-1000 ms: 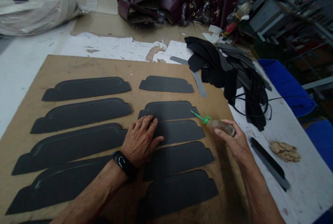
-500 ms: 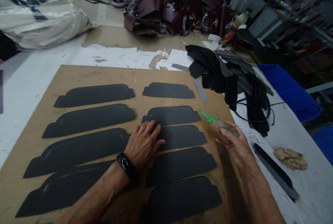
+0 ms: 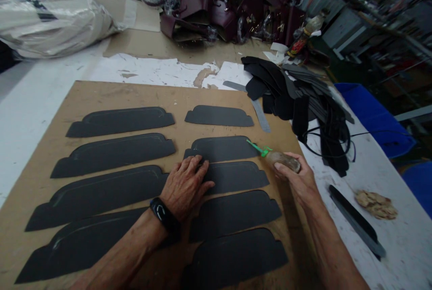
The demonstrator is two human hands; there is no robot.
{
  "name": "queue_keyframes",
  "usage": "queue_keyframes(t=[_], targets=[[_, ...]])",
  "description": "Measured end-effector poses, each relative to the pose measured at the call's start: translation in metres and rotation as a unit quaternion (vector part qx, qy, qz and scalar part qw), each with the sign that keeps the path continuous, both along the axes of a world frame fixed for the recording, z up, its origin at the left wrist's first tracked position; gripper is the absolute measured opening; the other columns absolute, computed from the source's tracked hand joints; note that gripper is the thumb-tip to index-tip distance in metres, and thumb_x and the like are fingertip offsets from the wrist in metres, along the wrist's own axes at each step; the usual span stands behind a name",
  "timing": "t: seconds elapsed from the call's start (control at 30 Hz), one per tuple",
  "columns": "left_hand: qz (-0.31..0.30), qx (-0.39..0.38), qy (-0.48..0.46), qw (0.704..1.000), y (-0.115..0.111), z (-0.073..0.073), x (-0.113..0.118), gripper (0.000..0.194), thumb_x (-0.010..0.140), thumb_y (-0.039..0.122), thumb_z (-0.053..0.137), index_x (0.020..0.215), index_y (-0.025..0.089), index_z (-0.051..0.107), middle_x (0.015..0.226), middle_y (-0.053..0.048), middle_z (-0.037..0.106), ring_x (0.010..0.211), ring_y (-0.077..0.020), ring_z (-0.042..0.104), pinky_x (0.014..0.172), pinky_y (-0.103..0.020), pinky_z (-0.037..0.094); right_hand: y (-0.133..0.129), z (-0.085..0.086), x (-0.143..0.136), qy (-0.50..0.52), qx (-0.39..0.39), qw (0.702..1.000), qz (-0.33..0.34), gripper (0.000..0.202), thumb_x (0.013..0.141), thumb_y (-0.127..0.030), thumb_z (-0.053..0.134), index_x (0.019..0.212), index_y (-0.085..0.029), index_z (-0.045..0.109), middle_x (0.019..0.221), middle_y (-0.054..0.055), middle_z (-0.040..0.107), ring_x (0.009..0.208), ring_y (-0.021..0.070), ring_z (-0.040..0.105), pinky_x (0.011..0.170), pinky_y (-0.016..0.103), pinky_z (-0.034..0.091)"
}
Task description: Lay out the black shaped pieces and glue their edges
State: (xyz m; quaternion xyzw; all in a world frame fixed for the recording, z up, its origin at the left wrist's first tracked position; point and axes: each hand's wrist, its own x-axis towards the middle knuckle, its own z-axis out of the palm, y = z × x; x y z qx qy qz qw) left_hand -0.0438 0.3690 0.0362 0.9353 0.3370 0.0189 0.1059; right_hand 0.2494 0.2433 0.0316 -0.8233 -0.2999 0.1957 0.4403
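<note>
Two columns of dark, flat shaped pieces lie on a brown board (image 3: 101,94). My left hand (image 3: 185,184), with a black band on the wrist, rests flat with its fingers spread over the left ends of a right-column piece (image 3: 232,176) and the piece above it (image 3: 224,147). In my right hand (image 3: 299,177) is a small brownish squeeze bottle (image 3: 282,160) with a green nozzle (image 3: 258,147). The nozzle tip is over the right end of that upper piece; whether it touches is hard to tell. Pale curved lines show on several left-column pieces (image 3: 124,120).
A heap of black and grey pieces (image 3: 286,87) with a dark cord lies beyond my right hand. Right of the board are two narrow strips (image 3: 356,220) and a crumpled tan wad (image 3: 376,204). Maroon bags (image 3: 195,6), a plastic-wrapped bundle (image 3: 57,20) and a blue bin (image 3: 374,119) stand around.
My right hand has moved left with the squeeze bottle, bringing the green nozzle from beside the piece to over its right end. My left hand has stayed in place.
</note>
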Motion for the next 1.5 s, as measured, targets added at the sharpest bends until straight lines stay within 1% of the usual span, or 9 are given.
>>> queue_keyframes(t=[0.33,0.43,0.57,0.77,0.9,1.0,1.13,1.27,1.5], targets=[[-0.002,-0.008,0.003,1.0,0.002,0.004,0.003,0.042,0.088,0.04,0.053,0.123,0.016,0.057,0.128,-0.014,0.053,0.114,-0.0322,0.049,0.094,-0.046,0.042,-0.013,0.02,-0.006,-0.012,-0.05,0.998,-0.031,0.048,0.055,-0.04,0.076,0.097,-0.022,0.061,0.084,0.002,0.065,0.073,0.0206,0.061,0.066,0.036,0.052],[-0.004,-0.012,0.002,1.0,0.003,0.006,0.004,0.041,0.088,0.04,0.053,0.122,0.016,0.057,0.127,-0.014,0.053,0.113,-0.0323,0.049,0.093,-0.047,0.042,-0.02,0.028,-0.011,0.122,-0.022,0.991,-0.047,0.047,0.054,-0.037,0.079,0.096,-0.024,0.061,0.086,0.001,0.065,0.074,0.0204,0.062,0.061,0.034,0.054],[-0.013,-0.018,0.002,1.0,0.006,0.008,0.005,0.041,0.089,0.041,0.051,0.121,0.016,0.056,0.126,-0.014,0.053,0.112,-0.0323,0.049,0.093,-0.047,0.042,-0.025,0.033,-0.018,0.333,0.058,0.935,-0.106,0.046,0.051,-0.031,0.082,0.093,-0.028,0.062,0.085,-0.004,0.066,0.072,0.0179,0.063,0.057,0.032,0.056],[-0.012,-0.061,-0.012,0.998,0.013,0.009,0.003,0.025,0.091,0.031,0.049,0.105,0.014,0.061,0.116,-0.011,0.056,0.106,-0.0269,0.051,0.093,-0.044,0.043,-0.017,0.035,-0.019,0.409,0.125,0.888,-0.168,0.041,0.046,-0.026,0.086,0.081,-0.027,0.065,0.087,-0.005,0.068,0.074,0.0176,0.064,0.056,0.033,0.059],[-0.001,-0.064,-0.041,0.997,0.02,0.014,0.003,0.021,0.091,0.03,0.05,0.088,0.015,0.064,0.103,-0.01,0.056,0.096,-0.0235,0.051,0.088,-0.04,0.044,-0.005,0.035,-0.017,0.416,0.122,0.888,-0.152,0.034,0.046,-0.027,0.087,0.071,-0.023,0.063,0.086,-0.003,0.067,0.073,0.0171,0.064,0.055,0.033,0.06],[0.0,-0.039,-0.065,0.997,0.034,0.023,0.012,0.028,0.093,0.035,0.046,0.081,0.017,0.063,0.094,-0.008,0.056,0.089,-0.0217,0.051,0.085,-0.038,0.044,0.003,0.034,-0.016,0.414,0.111,0.891,-0.151,0.038,0.044,-0.028,0.087,0.075,-0.025,0.065,0.088,-0.003,0.066,0.074,0.0173,0.063,0.055,0.031,0.06],[0.027,0.008,-0.049,0.998,0.067,0.023,0.033,0.033,0.093,0.042,0.043,0.108,0.018,0.061,0.116,-0.011,0.056,0.107,-0.0261,0.05,0.093,-0.042,0.04,0.017,0.035,-0.015,0.405,0.097,0.899,-0.134,0.046,0.044,-0.029,0.087,0.086,-0.028,0.066,0.09,-0.003,0.064,0.073,0.017,0.062,0.055,0.031,0.06],[0.052,0.009,-0.021,0.998,0.09,0.004,0.041,0.057,0.09,0.049,0.046,0.131,0.011,0.046,0.141,-0.018,0.041,0.129,-0.0344,0.037,0.102,-0.049,0.033,0.041,0.04,-0.018,0.393,0.086,0.912,-0.077,0.047,0.047,-0.031,0.085,0.089,-0.027,0.064,0.092,-0.002,0.063,0.073,0.0164,0.062,0.055,0.029,0.059],[0.042,-0.015,0.003,0.999,0.059,-0.006,0.021,0.063,0.09,0.055,0.04,0.136,0.011,0.042,0.144,-0.016,0.04,0.133,-0.033,0.035,0.106,-0.047,0.032,0.091,0.035,-0.039,0.308,0.046,0.947,0.077,0.056,0.051,-0.036,0.084,0.098,-0.024,0.057,0.092,0.001,0.061,0.072,0.0162,0.06,0.055,0.029,0.056]])
